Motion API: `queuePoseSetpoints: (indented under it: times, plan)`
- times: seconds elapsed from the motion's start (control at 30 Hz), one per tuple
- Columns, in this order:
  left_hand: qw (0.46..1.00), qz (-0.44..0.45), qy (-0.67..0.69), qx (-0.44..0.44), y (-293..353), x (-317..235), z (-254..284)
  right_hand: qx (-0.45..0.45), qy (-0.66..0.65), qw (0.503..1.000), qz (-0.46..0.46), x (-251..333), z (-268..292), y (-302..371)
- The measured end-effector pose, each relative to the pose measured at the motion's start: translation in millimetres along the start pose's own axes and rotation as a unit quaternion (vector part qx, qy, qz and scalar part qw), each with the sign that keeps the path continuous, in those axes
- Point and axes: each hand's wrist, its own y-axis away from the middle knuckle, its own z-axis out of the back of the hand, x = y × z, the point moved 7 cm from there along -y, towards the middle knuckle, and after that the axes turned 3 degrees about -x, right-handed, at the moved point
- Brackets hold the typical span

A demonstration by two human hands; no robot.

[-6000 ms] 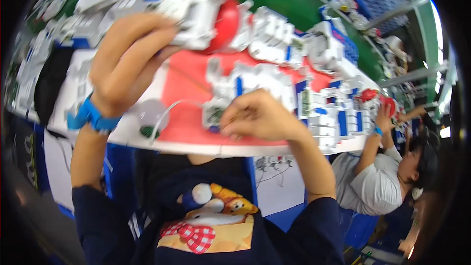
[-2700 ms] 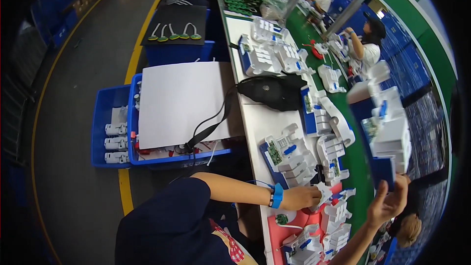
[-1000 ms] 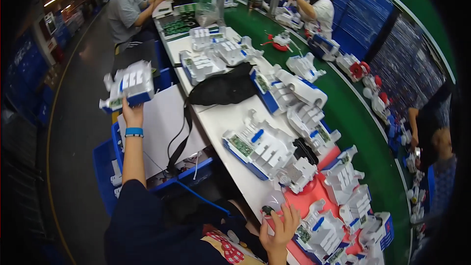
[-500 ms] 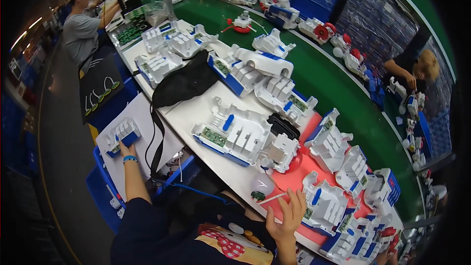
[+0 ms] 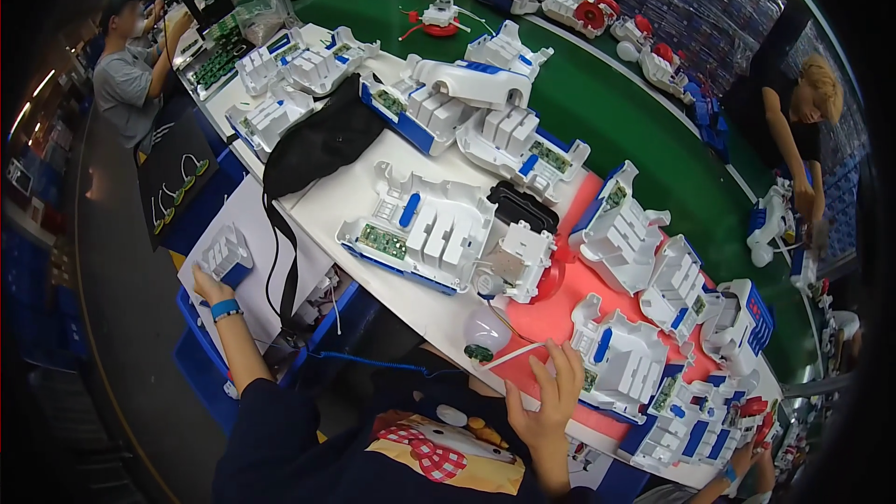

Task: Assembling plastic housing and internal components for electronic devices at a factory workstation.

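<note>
My left hand (image 5: 215, 287) grips a white-and-blue plastic housing part (image 5: 227, 252) with upright ribs, held over a white sheet (image 5: 257, 303) at the left. Its fingertips are partly hidden behind the part. My right hand (image 5: 549, 399) is at the table's front edge, palm down with fingers apart. Just beside its fingertips runs a thin white strip (image 5: 509, 357), which leads to a translucent round piece with a small green circuit board (image 5: 480, 353); I cannot tell whether the fingers touch the strip. Straight ahead lies a large open white housing half (image 5: 420, 233) with a green board.
Several white-and-blue housings (image 5: 621, 364) crowd a pink mat (image 5: 537, 319) at the right. A black pouch (image 5: 322, 145) with a strap, more housings (image 5: 504, 149) and a green conveyor (image 5: 597, 103) lie beyond. Blue bins (image 5: 210, 383) stand low left. Other people (image 5: 131, 75) work around.
The view has shifted slightly. My left hand has turned the housing part, so its ribbed side faces up more. The right hand stays nearly where it was, fingers still spread.
</note>
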Motion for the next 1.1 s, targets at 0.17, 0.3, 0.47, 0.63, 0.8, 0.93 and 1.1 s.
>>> queuePoseSetpoints:
  times: [0.17,0.3,0.47,0.63,0.8,0.93,1.1]
  plan:
    - [0.901,-0.406,-0.140,0.066,172.2,-106.6,-118.8,-0.001,-0.013,1.000,0.001,-1.0,-2.7,-3.4]
    - [0.792,-0.512,-0.098,0.317,307.2,-106.7,-180.0,-0.002,-0.007,1.000,0.004,-6.9,17.7,-4.8]
    - [0.661,-0.482,-0.229,0.528,404.6,-29.8,-150.8,-0.078,0.230,0.968,0.070,-8.6,135.3,-52.0]
    - [0.610,-0.368,-0.131,0.689,462.4,9.2,-101.0,-0.165,0.147,0.934,0.281,29.1,163.1,-194.2]
    - [0.663,-0.363,-0.084,0.649,469.4,35.4,-115.9,0.032,0.153,0.981,0.113,-98.0,60.9,-316.7]
    - [0.736,-0.337,-0.094,0.580,456.5,42.7,-117.4,0.161,0.005,0.952,-0.261,-225.8,-65.8,-364.2]
    - [0.724,-0.365,-0.128,0.571,450.9,34.0,-114.5,0.147,0.039,0.931,-0.332,-273.5,-176.3,-378.4]
